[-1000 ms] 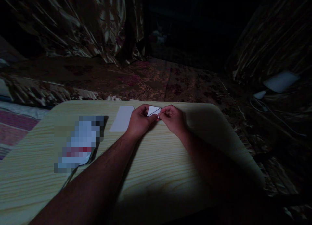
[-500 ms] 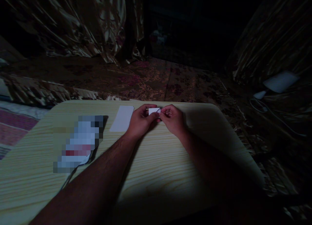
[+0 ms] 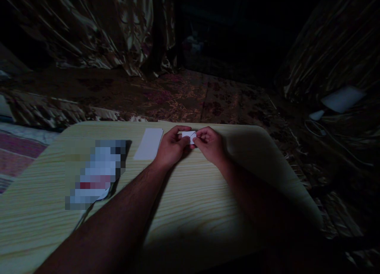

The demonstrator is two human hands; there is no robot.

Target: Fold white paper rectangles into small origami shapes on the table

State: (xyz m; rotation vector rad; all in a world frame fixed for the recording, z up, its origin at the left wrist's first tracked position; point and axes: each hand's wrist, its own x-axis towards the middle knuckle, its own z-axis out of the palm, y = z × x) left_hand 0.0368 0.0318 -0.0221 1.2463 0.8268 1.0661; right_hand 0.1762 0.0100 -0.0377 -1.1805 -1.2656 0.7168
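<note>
Folded paper, small and white, is between both hands near the table's far edge, roughly mid-width. Slanting line across its face, probably a fold edge. Can't tell if its underside touches the table.

Left hand: thumb pressed on the front of the paper, forefinger stretched along the top, the others mostly hidden behind. Clamped on it; likely the steadying side, thumb keeping the layers flat. Right hand: thumb and forefinger together, pinching the paper's right-hand edge; other fingers curled. Small tip grip, probably because a piece this little leaves no room for more, and it suits fine handling of the edge. Both hands close together, so the paper is likely held from both sides against slipping.

White sheets lie flat just left of the left hand, edges slightly off, so seemingly more than one; handy spot, out of the way of the fingers. Further left, a blocked-out object, can't tell what, with a cord running toward the left forearm. Well apart on the right, off the table, a white lamp. Light is dim, which may be why the paper is kept flat-on to the eyes.
</note>
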